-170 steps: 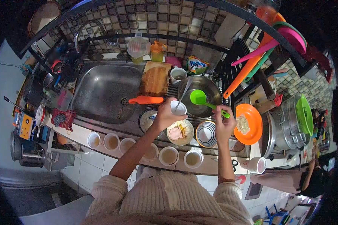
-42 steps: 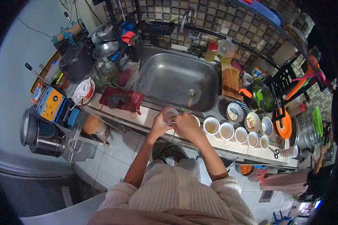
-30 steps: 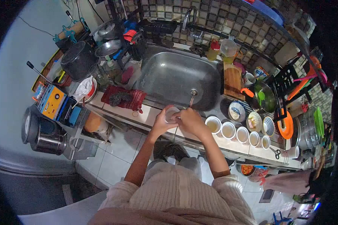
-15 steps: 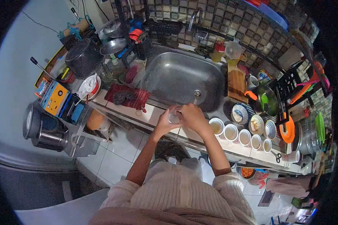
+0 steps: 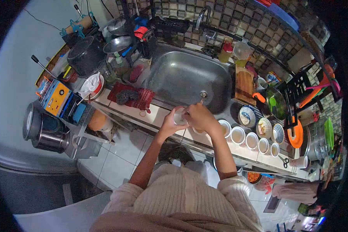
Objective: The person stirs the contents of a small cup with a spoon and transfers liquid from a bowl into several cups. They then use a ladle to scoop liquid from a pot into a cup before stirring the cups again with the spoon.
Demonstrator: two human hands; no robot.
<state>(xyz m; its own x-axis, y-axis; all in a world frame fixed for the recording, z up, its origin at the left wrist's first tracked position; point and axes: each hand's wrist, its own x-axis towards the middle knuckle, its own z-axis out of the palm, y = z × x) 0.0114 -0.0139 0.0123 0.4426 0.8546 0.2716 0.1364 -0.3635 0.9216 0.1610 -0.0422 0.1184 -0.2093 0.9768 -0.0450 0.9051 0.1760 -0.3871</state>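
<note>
My left hand (image 5: 169,125) is wrapped around a small white cup (image 5: 179,117), held above the counter's front edge. My right hand (image 5: 201,117) is closed over the cup's mouth. From its top pokes the thin handle of what looks like a spoon (image 5: 201,101); its lower end is hidden by the fingers and the cup. Partly under the right hand stands another cup (image 5: 198,132). Right of the right wrist, a row of several white cups (image 5: 237,135) with pale brownish contents lines the counter.
Beyond my hands is the steel sink (image 5: 189,73). A red cloth (image 5: 137,98) with a dark scrubber (image 5: 127,97) lies to the left. On the right are a cutting board (image 5: 244,85), small bowls (image 5: 264,128), scissors (image 5: 284,161) and an orange plate (image 5: 296,134).
The cup in my left hand has tilted, so more of its inside shows. My right hand has shifted slightly, and a cup beneath it has come into view.
</note>
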